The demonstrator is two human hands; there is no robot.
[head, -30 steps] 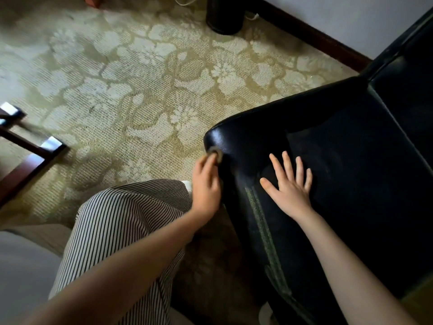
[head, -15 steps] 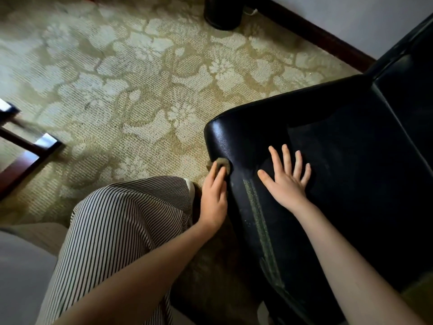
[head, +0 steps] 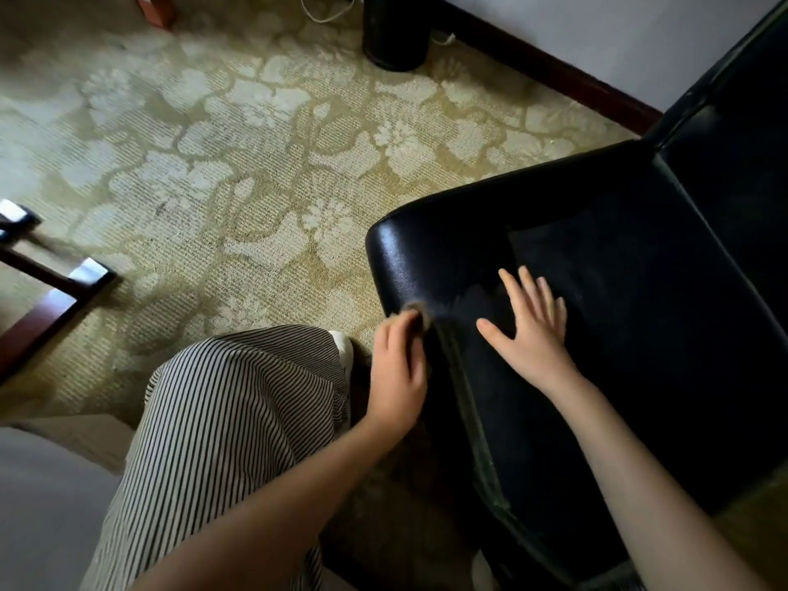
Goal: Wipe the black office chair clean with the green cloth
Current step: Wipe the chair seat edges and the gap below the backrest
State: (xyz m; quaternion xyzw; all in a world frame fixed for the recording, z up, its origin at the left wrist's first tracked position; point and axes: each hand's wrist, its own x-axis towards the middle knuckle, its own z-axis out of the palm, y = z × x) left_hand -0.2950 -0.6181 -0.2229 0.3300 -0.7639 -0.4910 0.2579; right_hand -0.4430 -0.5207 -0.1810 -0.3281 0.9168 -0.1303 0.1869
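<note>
The black office chair (head: 639,317) fills the right side, its shiny seat edge facing me and its backrest rising at the far right. My left hand (head: 398,373) presses a small wad of dull green cloth (head: 415,314) against the seat's front left edge; only a bit of the cloth shows past my fingertips. My right hand (head: 533,330) lies flat on the seat with its fingers spread, holding nothing. A pale streak runs down the seat's front face below my hands.
Floral beige carpet (head: 239,164) covers the floor. A dark cylindrical bin (head: 394,32) stands by the wall with a white cable beside it. Dark wooden furniture legs (head: 47,292) sit at the left. My striped trouser leg (head: 230,420) is beside the chair.
My left hand with the cloth slid down the seat's front edge, then back up a little. My right hand stayed flat on the seat. The camera tilted slightly.
</note>
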